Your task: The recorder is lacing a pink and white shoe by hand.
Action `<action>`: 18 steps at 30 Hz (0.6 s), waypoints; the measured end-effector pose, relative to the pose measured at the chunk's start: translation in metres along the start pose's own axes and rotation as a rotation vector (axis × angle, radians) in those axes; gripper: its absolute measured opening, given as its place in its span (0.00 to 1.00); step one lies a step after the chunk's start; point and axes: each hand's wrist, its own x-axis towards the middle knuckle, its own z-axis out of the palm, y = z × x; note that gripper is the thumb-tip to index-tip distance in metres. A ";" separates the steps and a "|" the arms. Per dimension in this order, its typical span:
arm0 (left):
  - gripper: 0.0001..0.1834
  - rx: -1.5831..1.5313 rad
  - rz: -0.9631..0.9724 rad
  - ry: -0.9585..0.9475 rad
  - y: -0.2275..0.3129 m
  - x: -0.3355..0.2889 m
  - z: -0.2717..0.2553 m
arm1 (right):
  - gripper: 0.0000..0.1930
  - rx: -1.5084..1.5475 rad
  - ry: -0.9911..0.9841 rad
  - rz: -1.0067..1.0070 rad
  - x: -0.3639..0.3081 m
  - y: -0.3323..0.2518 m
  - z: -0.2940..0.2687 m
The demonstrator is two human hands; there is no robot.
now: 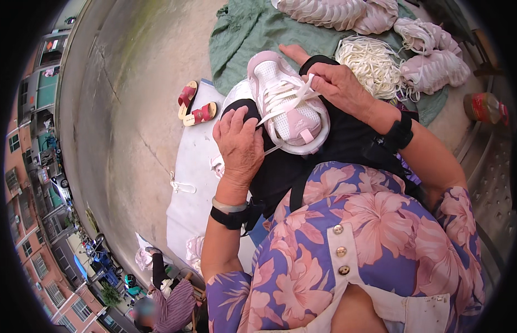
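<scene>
A pink and white sneaker [266,72] rests on my lap over black trousers, its heel toward me. A flat white shoelace [289,104] criss-crosses its front and runs loose over the opening. My right hand [340,90] pinches one end of the lace, pulled out to the right above the shoe. On the left side, my left hand [240,141] is curled beside the shoe, and the lace runs into its fingers. A thin lace end shows below that hand. The fingertips are partly hidden.
A heap of white laces [372,66] lies on a green cloth [242,33], with bundled pink-white shoes [433,72] to the right. Red sandals [202,114] stand beside a white sheet [186,161]. A jar [483,107] is at far right. Another person [172,305] sits lower left.
</scene>
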 end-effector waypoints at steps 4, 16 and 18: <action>0.06 0.103 0.083 -0.023 -0.007 -0.004 -0.004 | 0.10 -0.039 -0.041 0.111 -0.007 -0.004 -0.001; 0.04 0.335 -0.178 -0.090 -0.060 -0.090 -0.041 | 0.08 0.077 -0.081 0.221 -0.020 0.010 0.005; 0.04 0.330 -0.186 -0.086 -0.057 -0.089 -0.037 | 0.08 0.100 -0.081 0.228 -0.021 0.010 0.006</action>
